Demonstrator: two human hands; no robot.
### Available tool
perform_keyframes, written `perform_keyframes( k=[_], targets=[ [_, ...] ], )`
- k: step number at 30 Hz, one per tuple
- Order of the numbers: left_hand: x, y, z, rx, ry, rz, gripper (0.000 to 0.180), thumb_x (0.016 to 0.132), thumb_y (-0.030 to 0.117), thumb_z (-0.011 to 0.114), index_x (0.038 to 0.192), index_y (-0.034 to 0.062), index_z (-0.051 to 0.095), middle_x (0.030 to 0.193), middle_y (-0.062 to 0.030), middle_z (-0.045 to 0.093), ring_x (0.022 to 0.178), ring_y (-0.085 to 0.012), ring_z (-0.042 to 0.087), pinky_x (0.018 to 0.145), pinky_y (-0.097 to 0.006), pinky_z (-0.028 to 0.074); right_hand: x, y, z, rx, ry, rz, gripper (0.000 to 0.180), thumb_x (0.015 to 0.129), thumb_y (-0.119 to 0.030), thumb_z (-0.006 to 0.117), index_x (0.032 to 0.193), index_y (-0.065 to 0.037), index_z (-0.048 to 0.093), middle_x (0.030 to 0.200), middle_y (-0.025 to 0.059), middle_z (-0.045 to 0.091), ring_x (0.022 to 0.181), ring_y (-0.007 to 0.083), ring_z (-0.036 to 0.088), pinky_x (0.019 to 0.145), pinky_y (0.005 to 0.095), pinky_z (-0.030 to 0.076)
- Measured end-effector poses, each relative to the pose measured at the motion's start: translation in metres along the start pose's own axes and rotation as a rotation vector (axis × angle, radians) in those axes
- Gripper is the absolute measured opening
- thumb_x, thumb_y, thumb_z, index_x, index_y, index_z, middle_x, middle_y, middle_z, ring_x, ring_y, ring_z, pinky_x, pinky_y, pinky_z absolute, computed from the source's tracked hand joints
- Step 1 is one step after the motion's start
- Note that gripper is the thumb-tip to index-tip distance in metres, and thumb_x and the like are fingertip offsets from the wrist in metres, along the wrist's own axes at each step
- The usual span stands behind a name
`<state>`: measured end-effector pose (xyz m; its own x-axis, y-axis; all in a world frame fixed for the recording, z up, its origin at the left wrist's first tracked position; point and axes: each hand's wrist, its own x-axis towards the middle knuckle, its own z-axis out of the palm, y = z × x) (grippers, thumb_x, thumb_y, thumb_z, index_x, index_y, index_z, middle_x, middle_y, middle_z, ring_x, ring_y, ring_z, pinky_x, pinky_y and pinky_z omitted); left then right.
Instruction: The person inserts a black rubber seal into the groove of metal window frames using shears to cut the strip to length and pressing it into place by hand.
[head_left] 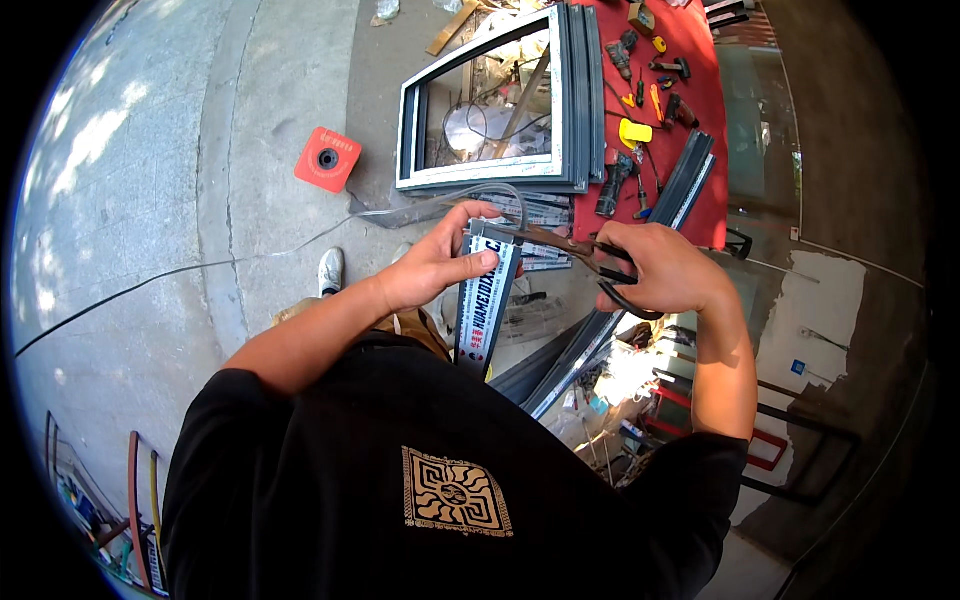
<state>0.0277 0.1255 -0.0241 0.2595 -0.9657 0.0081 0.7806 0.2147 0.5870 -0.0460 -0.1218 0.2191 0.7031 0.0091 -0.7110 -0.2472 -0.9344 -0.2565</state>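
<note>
My left hand grips the upper end of a grey frame profile covered with white printed film, thumb across its face. A thin, pale rubber-like strip loops over to that end and trails away to the left across the floor. In my right hand is a pair of scissors with black handles, fingers around the grips. Their dark blades point left and reach the profile's top end beside the strip. Whether the blades touch the strip I cannot tell.
Beyond my hands stand stacked window frames. To their right, a red cloth bears drills, a hammer and other tools. A long dark profile slants across the right side. On the concrete floor sits a red square reel.
</note>
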Motion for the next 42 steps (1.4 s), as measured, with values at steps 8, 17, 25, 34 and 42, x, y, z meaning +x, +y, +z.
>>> perform_keyframes(
  k=[8, 17, 25, 34, 42],
  targets=[
    [0.002, 0.003, 0.012, -0.032, 0.071, 0.133, 0.111, 0.100, 0.021, 0.080, 0.175, 0.0211, -0.003, 0.144, -0.0197, 0.061, 0.127, -0.0371, 0.070, 0.112, -0.050, 0.055, 0.009, -0.010, -0.001, -0.098, 0.012, 0.011, 0.065, 0.075, -0.050, 0.095, 0.117, -0.007, 0.069, 0.083, 0.0156, 0.070, 0.082, 0.0402, 0.072, 0.072, 0.0493, 0.052],
    [0.014, 0.014, 0.007, -0.207, -0.071, 0.065, 0.126, 0.088, 0.006, 0.087, 0.177, 0.0287, 0.000, 0.155, -0.0224, 0.054, 0.132, -0.0396, 0.067, 0.114, -0.056, 0.053, 0.008, -0.010, -0.007, -0.106, -0.047, -0.013, 0.070, 0.074, -0.050, 0.095, 0.122, -0.007, 0.067, 0.088, 0.0173, 0.070, 0.089, 0.0410, 0.072, 0.075, 0.0493, 0.053],
    [0.022, 0.021, 0.009, -0.283, -0.167, 0.021, 0.123, 0.082, 0.004, 0.089, 0.177, 0.0227, 0.012, 0.169, -0.0192, 0.040, 0.143, -0.0372, 0.058, 0.114, -0.058, 0.054, 0.007, -0.018, -0.011, -0.116, -0.060, -0.023, 0.071, 0.074, -0.048, 0.096, 0.121, -0.005, 0.065, 0.093, 0.0191, 0.071, 0.092, 0.0436, 0.071, 0.078, 0.0505, 0.053],
    [0.025, 0.015, 0.009, -0.344, -0.176, 0.053, 0.117, 0.081, 0.007, 0.091, 0.175, 0.0133, 0.023, 0.177, -0.0136, 0.031, 0.154, -0.0316, 0.047, 0.117, -0.054, 0.052, 0.007, -0.020, -0.014, -0.135, -0.065, -0.075, 0.070, 0.074, -0.046, 0.097, 0.116, -0.002, 0.063, 0.099, 0.0216, 0.072, 0.097, 0.0440, 0.071, 0.080, 0.0505, 0.053],
    [0.025, 0.016, 0.010, -0.329, -0.161, 0.025, 0.117, 0.079, 0.012, 0.093, 0.174, 0.0122, 0.025, 0.177, -0.0135, 0.031, 0.155, -0.0310, 0.046, 0.118, -0.053, 0.050, 0.011, -0.014, -0.014, -0.180, -0.038, -0.032, 0.064, 0.068, -0.038, 0.100, 0.108, -0.004, 0.062, 0.077, 0.0146, 0.066, 0.073, 0.0379, 0.068, 0.065, 0.0467, 0.049]
  ],
)
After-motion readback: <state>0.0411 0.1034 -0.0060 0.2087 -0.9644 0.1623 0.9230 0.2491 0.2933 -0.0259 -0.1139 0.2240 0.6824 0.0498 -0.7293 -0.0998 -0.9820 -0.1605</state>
